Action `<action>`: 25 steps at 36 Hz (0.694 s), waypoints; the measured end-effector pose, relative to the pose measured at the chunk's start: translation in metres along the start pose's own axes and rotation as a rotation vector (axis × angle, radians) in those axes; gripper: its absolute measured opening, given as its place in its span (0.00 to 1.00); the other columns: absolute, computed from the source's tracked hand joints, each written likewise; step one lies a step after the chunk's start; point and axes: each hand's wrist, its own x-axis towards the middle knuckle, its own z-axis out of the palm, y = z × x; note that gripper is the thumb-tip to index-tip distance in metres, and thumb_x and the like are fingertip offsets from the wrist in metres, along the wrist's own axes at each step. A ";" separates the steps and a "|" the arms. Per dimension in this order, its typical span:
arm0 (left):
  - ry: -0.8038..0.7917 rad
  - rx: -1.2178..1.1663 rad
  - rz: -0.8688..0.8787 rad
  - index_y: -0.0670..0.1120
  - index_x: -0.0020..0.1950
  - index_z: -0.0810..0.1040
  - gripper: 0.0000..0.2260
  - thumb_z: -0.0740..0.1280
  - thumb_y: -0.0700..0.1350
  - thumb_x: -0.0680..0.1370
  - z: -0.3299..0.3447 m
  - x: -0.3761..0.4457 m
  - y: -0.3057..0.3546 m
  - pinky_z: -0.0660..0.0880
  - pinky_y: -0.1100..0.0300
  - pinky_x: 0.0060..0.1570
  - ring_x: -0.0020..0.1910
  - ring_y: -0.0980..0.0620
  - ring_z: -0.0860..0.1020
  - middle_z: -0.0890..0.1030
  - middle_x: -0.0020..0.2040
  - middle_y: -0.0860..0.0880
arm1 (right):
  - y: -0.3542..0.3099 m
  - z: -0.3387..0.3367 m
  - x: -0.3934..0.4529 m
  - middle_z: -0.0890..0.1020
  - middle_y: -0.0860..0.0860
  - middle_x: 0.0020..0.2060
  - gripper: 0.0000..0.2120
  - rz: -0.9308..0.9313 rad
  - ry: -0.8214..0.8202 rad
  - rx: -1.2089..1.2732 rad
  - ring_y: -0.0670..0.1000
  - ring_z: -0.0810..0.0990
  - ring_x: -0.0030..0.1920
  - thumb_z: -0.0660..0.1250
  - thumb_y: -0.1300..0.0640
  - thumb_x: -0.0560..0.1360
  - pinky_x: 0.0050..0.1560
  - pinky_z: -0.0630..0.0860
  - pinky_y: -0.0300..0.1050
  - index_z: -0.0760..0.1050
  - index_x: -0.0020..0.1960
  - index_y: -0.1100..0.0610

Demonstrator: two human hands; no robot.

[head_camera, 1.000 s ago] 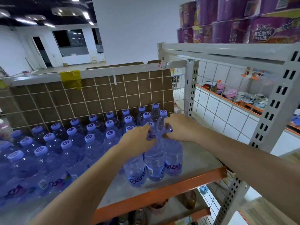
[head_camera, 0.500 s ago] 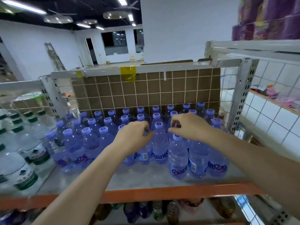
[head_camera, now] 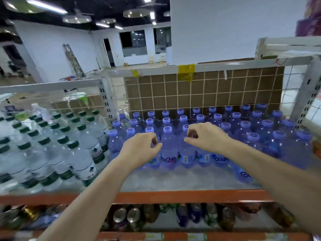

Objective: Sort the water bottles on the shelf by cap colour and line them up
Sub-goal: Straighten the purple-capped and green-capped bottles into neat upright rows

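So the purple-capped bottles [head_camera: 167, 145] all stand upright on the shelf [head_camera: 173, 180], long axis vertical, caps pointing straight up, packed in rows on the right half back against the brown grid panel [head_camera: 208, 91]. One front-right bottle [head_camera: 242, 171] sits a bit forward of the rest. The green-capped bottles [head_camera: 81, 153] are upright too, grouped on the left half, just beside the purple bunch. Both hands hover over the front middle row: left hand [head_camera: 140, 150] has fingers loosely curled with thumb and fingertips near each other, holding nothing; right hand [head_camera: 205, 134] looks the same, curled over a cap, nothing gripped as far as I can tell. Cans [head_camera: 182, 217] sit on the lower shelf beneath the orange rail [head_camera: 173, 196].
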 end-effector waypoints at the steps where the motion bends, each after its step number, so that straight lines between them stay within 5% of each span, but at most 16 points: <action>1: -0.007 0.002 -0.002 0.50 0.46 0.76 0.10 0.62 0.55 0.77 -0.004 -0.003 -0.011 0.76 0.54 0.44 0.46 0.47 0.78 0.80 0.44 0.50 | -0.011 0.003 0.002 0.78 0.45 0.40 0.07 -0.005 0.003 0.007 0.51 0.75 0.43 0.65 0.45 0.75 0.40 0.69 0.44 0.72 0.43 0.47; 15: -0.017 -0.029 -0.072 0.51 0.43 0.74 0.09 0.63 0.55 0.77 -0.050 -0.039 -0.144 0.71 0.58 0.34 0.35 0.49 0.76 0.78 0.37 0.52 | -0.151 0.051 0.033 0.78 0.46 0.43 0.07 -0.090 -0.058 0.038 0.51 0.76 0.47 0.64 0.45 0.76 0.43 0.69 0.45 0.71 0.44 0.48; 25: 0.043 0.016 -0.166 0.51 0.47 0.76 0.10 0.62 0.56 0.78 -0.079 -0.030 -0.207 0.79 0.53 0.40 0.35 0.49 0.79 0.81 0.38 0.49 | -0.220 0.065 0.091 0.78 0.47 0.45 0.10 -0.198 -0.100 0.032 0.52 0.76 0.47 0.64 0.46 0.77 0.44 0.70 0.45 0.75 0.50 0.52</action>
